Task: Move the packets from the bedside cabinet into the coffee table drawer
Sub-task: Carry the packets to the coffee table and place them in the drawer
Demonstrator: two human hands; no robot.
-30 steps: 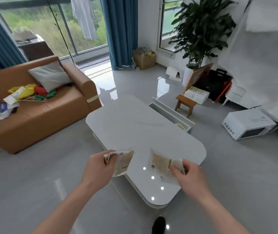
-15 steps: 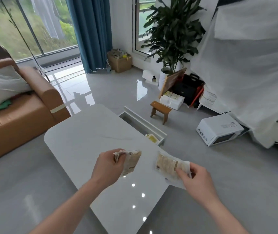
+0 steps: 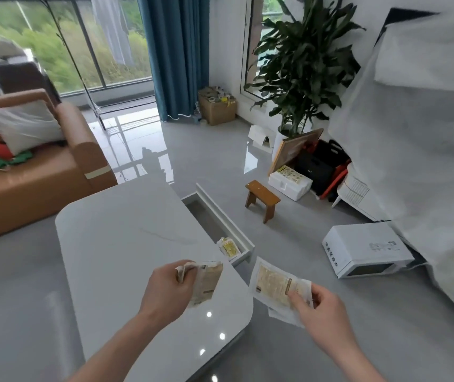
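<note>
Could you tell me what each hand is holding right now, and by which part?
The left hand grips a packet by its left end; the right hand pinches a second packet by its right edge.

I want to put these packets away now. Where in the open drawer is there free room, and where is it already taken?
The drawer is bare from its far end, near the stool, down most of its length. Only the near end is taken, where one yellow packet lies. Both hands, left and right, hold packets just short of that near end.
</note>
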